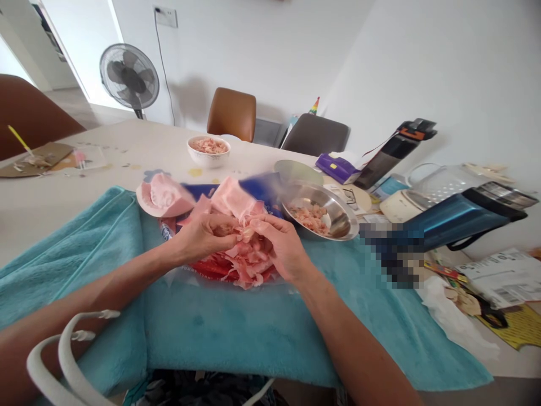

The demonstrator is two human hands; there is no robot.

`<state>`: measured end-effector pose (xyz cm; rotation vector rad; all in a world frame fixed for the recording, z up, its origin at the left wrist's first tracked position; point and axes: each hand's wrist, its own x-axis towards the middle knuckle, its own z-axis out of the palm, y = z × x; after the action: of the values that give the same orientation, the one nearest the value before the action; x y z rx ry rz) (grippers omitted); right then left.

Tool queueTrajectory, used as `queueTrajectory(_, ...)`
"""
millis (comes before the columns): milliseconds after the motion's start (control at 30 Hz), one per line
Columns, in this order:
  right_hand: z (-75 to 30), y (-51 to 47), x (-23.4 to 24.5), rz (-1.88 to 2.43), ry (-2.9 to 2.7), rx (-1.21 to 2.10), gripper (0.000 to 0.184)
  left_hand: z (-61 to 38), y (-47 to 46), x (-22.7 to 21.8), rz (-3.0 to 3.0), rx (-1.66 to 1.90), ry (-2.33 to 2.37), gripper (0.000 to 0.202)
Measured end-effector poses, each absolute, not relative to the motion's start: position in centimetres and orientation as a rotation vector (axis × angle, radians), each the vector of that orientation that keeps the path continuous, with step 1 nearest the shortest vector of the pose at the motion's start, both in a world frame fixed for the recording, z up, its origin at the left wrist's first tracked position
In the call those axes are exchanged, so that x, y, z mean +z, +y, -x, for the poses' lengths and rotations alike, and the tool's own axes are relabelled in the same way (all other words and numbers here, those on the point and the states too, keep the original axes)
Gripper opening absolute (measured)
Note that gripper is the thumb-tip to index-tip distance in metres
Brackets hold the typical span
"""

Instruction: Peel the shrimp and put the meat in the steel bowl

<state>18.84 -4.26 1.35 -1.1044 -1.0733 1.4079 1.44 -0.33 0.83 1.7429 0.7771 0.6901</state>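
Observation:
My left hand (pixel 203 239) and my right hand (pixel 284 247) meet at the middle, fingertips pinched together on a small pale piece of pomelo (pixel 244 232). Both hands are closed on it, and the fingers partly hide it. Under and around them lies a heap of torn pink pomelo membrane (pixel 252 269) on a red and blue plastic bag (pixel 215 269). Thick pink pomelo rind (pixel 167 196) sits left of the heap, and another rind piece (pixel 232 197) stands just behind the fingers. Right of my hands, a steel bowl (pixel 344 217) holds loose pomelo pulp (pixel 311 219).
A teal towel (pixel 236 332) covers the table's near side. Farther back stands a white bowl (pixel 210 159) of pulp. Along the right are a blue flask (pixel 456 217), a black bottle (pixel 391 152), a purple tissue pack (pixel 338 167) and papers (pixel 502 276). Cardboard (pixel 38 158) lies at left.

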Motion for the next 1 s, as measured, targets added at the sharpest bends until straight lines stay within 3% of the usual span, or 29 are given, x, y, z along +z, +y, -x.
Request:
queueTrajectory(233,-20.0,-3.7,2.0,1.264,-1.665,1.078,0.009,-1.3,-0.2,-0.4,-2.074,0.693,0.918,0.020)
queueTrajectory(400,-19.2,-4.0,1.9,1.327,-2.129,0.517,0.007,-1.2,0.0,-1.1,-2.468,0.757,0.973,0.019)
queueTrajectory(533,-18.0,-4.7,1.3,1.403,-2.353,-0.021,0.020,-1.2,-0.1,-0.8,-2.565,0.797,0.972,0.017)
queueTrajectory(600,-17.8,-4.8,1.1,1.389,-2.373,-0.128,0.025,-1.2,-0.2,-0.6,-2.542,0.804,0.965,0.018)
queueTrajectory(700,-18.1,-4.6,1.2,1.305,-2.187,0.094,0.021,-1.2,-0.2,-0.4,-2.386,0.793,0.911,0.023)
queueTrajectory(900,-19.6,-3.9,1.8,1.291,-1.436,1.120,0.018,-1.2,-0.5,0.9,-1.927,0.621,0.880,0.017)
queueTrajectory(1000,-19.8,-3.8,1.9,1.207,-1.208,1.365,0.023,-1.2,-0.6,1.6,-1.819,0.604,0.871,0.017)
